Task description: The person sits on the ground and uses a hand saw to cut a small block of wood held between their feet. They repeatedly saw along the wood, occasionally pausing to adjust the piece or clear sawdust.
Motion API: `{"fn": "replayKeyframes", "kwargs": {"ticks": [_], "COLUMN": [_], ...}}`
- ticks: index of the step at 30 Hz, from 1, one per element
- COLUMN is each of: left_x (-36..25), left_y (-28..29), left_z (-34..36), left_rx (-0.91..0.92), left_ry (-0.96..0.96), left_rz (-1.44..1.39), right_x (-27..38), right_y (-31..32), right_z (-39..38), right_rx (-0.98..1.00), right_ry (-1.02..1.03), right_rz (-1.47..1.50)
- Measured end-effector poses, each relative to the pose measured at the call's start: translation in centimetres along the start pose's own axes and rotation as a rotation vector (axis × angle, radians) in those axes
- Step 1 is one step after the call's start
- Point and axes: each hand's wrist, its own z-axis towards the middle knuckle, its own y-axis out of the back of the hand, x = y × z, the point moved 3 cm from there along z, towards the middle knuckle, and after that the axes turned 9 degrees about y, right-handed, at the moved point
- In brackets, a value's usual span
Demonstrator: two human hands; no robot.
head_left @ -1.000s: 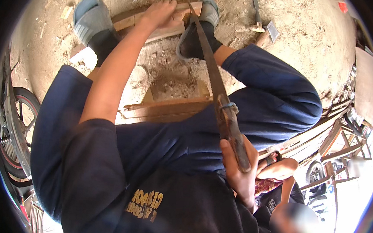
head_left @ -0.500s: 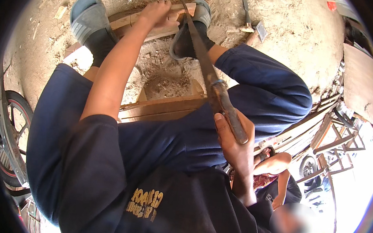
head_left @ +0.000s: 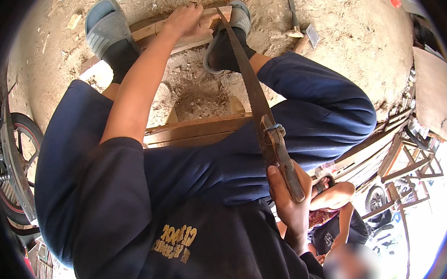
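My right hand (head_left: 292, 197) is wrapped round the worn handle of a handsaw (head_left: 247, 73). Its long toothed blade slants up and left, with the tip at the right part of a piece of wood (head_left: 149, 29). The wood lies near the ground between my two sandalled feet (head_left: 106, 27). My left hand (head_left: 185, 21) grips the wood's middle, left of the blade; some of its fingers are hidden. The right end of the wood rests by my right sandal (head_left: 240, 18).
A chisel-like tool (head_left: 292, 15) and a flat metal-headed tool (head_left: 312, 36) lie on the dirt at upper right. A wooden bench (head_left: 199, 128) is under my legs. A motorcycle wheel (head_left: 20, 160) stands at left. Another person (head_left: 337, 222) sits at lower right, near stacked planks (head_left: 364, 163).
My right hand has pulled the saw back, down and to the right, so the handle sits lower. My left hand and the wood have stayed nearly in place.
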Motion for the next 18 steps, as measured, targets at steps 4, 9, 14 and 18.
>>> {"fn": "replayKeyframes", "kwargs": {"ticks": [4,9,14,18], "left_x": [1.4,1.8,-0.2,1.8], "left_y": [-1.5,-1.6,-0.7,-2.1], "left_z": [0.3,0.9,0.7,0.2], "left_rx": [-0.041,-0.086,-0.119,-0.065], "left_ry": [-0.004,-0.077,-0.041,-0.018], "left_rz": [-0.015,0.035,-0.016,-0.017], "right_x": [-1.0,0.2,0.1,1.1], "right_y": [-2.1,0.0,-1.2,0.3], "right_z": [4.1,0.4,4.2,2.1], "right_rx": [0.041,-0.005,0.044,0.017], "right_ry": [0.066,0.039,0.089,0.006], "right_rz": [0.02,0.04,-0.018,0.075]}}
